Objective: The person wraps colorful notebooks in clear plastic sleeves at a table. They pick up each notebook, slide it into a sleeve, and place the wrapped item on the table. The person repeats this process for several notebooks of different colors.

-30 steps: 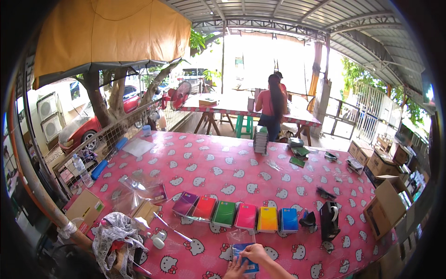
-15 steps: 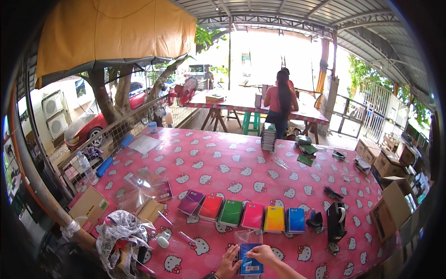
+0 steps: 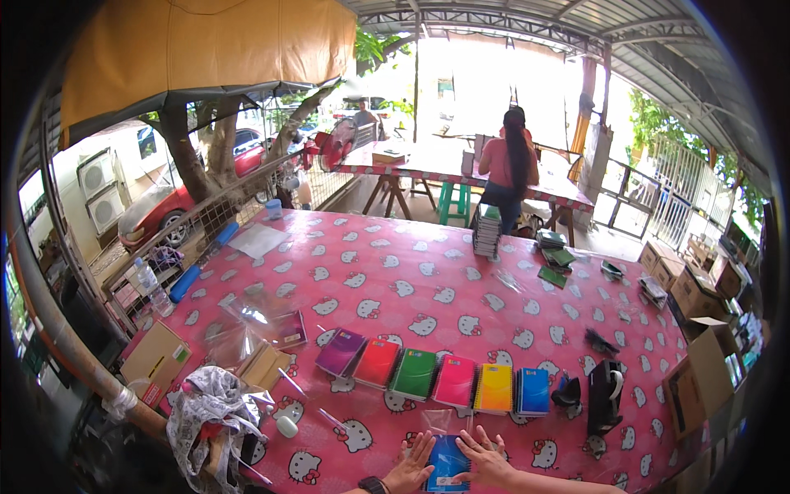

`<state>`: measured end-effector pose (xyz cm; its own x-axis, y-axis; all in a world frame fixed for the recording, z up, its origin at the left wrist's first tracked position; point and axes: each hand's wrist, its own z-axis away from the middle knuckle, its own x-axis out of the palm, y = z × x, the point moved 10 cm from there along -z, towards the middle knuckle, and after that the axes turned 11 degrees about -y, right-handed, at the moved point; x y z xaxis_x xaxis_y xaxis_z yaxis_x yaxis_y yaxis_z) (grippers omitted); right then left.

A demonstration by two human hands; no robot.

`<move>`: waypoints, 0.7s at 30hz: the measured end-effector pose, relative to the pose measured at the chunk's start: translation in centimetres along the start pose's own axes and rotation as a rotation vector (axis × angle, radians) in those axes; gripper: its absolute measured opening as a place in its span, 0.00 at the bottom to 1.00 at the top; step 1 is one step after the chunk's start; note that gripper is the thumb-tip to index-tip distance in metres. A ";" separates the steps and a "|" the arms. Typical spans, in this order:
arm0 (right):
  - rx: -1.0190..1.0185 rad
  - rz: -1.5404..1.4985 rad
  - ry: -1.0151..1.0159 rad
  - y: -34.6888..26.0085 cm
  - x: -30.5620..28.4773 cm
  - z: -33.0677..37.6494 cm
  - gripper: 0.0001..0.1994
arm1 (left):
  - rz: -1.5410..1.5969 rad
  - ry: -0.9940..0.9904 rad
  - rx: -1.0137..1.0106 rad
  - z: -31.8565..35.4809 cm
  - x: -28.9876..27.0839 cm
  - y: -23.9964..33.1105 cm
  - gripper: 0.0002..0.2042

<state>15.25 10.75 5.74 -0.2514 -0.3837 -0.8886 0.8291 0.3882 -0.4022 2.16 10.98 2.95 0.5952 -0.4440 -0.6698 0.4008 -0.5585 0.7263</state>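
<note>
A blue notebook [image 3: 447, 463] lies at the table's near edge, with a clear plastic sleeve [image 3: 444, 421] sticking out beyond its far end. My left hand [image 3: 411, 465] lies flat along the notebook's left side, fingers spread. Over its right side rests my right hand [image 3: 484, 457], fingers stretched out and apart. Beyond my hands stands a row of spiral notebooks: purple [image 3: 341, 354], red [image 3: 378, 363], green [image 3: 413, 375], pink [image 3: 454, 379], yellow [image 3: 494, 389] and blue [image 3: 533, 391].
On the left are clear plastic bags [image 3: 247, 325], a bunched patterned cloth [image 3: 214, 420] and a cardboard box [image 3: 156, 362]. A black case [image 3: 605, 395] and an open carton [image 3: 699, 383] stand right. Notebook stacks [image 3: 487, 232] sit far back, near a person [image 3: 510, 165] at another table.
My right hand has gone from pinching over the notebook's middle to lying spread on its right side. My left hand has its fingers spread wider. The view has shifted slightly.
</note>
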 end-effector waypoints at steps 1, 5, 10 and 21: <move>0.011 -0.013 -0.029 0.1 0.4 -0.1 0.47 | 0.056 -0.021 -0.003 -0.1 0.4 -0.2 0.32; 0.077 0.022 -0.080 0.3 0.9 -0.5 0.49 | 0.068 -0.043 -0.028 -0.3 1.1 -0.7 0.32; 0.101 -0.123 0.016 -0.7 2.0 -1.1 0.49 | 0.002 -0.046 -0.079 -0.4 1.5 -1.1 0.32; 0.179 -0.116 0.007 -1.3 2.0 -2.3 0.61 | -0.328 -0.195 -0.112 -1.8 0.4 -0.3 0.32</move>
<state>12.55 11.47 3.98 -0.3533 -0.4108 -0.8405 0.8696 0.1869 -0.4569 3.55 12.22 2.76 0.2839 -0.3851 -0.8781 0.6273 -0.6180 0.4739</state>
